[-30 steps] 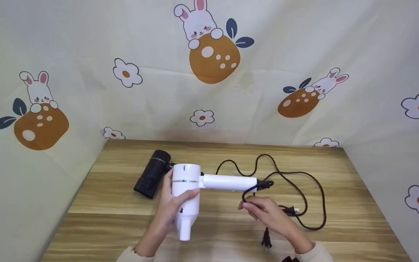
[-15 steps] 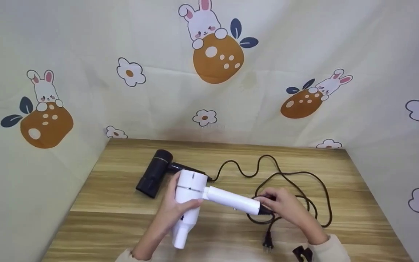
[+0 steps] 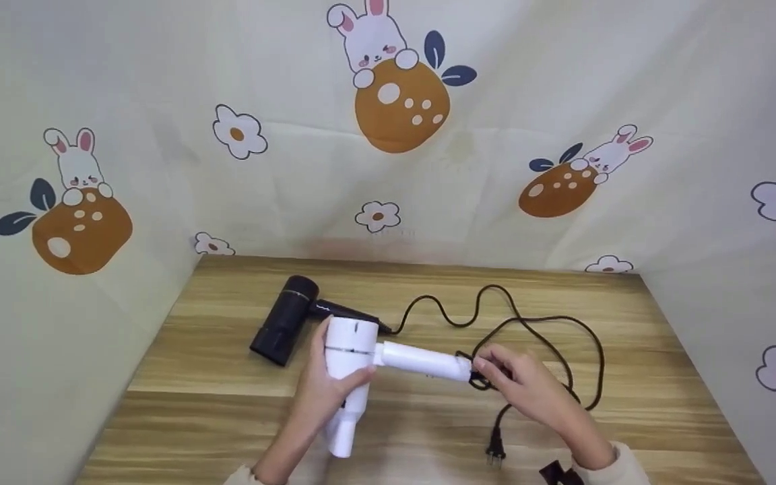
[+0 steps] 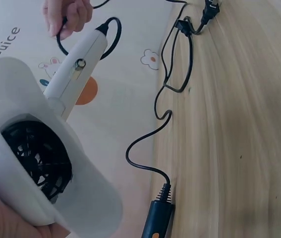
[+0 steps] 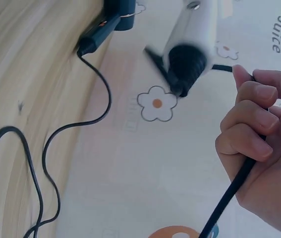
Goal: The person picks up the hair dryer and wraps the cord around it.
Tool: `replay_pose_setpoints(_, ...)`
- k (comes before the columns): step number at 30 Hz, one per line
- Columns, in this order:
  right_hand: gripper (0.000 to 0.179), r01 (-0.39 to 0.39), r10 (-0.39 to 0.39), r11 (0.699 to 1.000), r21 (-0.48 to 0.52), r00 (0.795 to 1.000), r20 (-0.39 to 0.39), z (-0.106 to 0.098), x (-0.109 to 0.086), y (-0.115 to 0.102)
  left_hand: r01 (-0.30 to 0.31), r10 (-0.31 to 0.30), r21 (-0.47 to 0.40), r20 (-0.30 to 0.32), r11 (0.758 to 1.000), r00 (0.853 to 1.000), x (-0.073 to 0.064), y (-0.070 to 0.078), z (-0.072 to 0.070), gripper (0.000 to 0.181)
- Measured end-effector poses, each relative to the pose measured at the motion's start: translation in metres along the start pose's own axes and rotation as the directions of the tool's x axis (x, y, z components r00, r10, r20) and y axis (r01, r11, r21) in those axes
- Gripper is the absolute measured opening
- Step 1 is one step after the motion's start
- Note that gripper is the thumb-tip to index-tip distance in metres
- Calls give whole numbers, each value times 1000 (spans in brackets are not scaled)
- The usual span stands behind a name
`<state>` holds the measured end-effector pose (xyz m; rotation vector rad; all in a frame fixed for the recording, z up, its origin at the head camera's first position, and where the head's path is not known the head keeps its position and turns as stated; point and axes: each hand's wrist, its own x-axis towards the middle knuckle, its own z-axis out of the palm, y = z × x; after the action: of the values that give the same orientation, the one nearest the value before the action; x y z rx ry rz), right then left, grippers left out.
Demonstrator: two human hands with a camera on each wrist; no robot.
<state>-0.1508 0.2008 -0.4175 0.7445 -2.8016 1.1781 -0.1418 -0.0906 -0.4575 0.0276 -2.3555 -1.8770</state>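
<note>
My left hand (image 3: 320, 387) grips the barrel of a white hair dryer (image 3: 349, 364), thumb across its front, holding it above the table. Its handle (image 3: 422, 360) points right. In the left wrist view, a black fan (image 4: 38, 158) shows inside the barrel's open end. My right hand (image 3: 526, 384) is at the handle's end, its curled fingers holding the black power cord (image 5: 234, 186). The right wrist view shows the cord running through that hand, with a loop beside the black sleeve (image 5: 187, 67) at the handle's base.
A black hair dryer (image 3: 280, 330) lies on the wooden table (image 3: 226, 417) at the left back, its thin cord (image 3: 597, 337) curving widely to the right. A black plug (image 3: 496, 448) lies near the front. Dark brown pieces (image 3: 556, 473) sit by the right sleeve. Printed cloth (image 3: 294, 188) surrounds the table.
My right hand has moved from below the handle, up and right to its end. The white dryer dipped at the handle, then rose slightly, uncovering the black dryer's handle.
</note>
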Motion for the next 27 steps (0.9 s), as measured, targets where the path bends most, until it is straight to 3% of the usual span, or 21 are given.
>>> replay_pose_setpoints(6, 21, 25, -30, 995, 93, 998, 54, 10, -10, -4, 3, -6, -35, -89, 999, 996, -2, 2, 3, 101)
replay_pose_setpoints(13, 23, 48, -69, 981, 187, 991, 112, 22, -18, -1, 23, -38, -166, -91, 986, 995, -5, 13, 4, 99)
replay_pose_setpoints(19, 22, 54, -93, 971, 232, 983, 160, 30, -22, 8, 57, -79, -296, -62, 954, 995, -9, 24, 0, 96)
replay_pose_setpoints(27, 23, 60, -95, 970, 237, 986, 138, 34, -22, 18, 99, -96, -356, 25, 929, 995, -16, 33, -1, 93)
